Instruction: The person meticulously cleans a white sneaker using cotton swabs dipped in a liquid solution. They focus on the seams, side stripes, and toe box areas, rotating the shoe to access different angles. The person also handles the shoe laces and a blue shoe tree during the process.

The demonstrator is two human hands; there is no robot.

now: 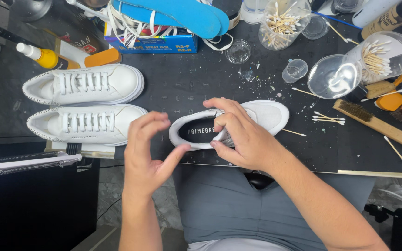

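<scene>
My right hand (243,135) pinches the tongue area of a laceless white sneaker (261,116), fingers curled over its opening. My left hand (147,146) hovers at its nine o'clock, half open, thumb near the heel, holding nothing. The shoe lies on the dark work mat (187,83). Farther at nine o'clock sits a pair of laced white sneakers (87,104); at two o'clock, a wooden brush (378,124) and cotton swabs (329,117).

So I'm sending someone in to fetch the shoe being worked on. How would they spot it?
On the dark work mat, look at the near edge, between the person's hands. The shoe lies alone under the right hand, unlaced with a dark insole showing, unlike the laced white pair to its left.
</scene>
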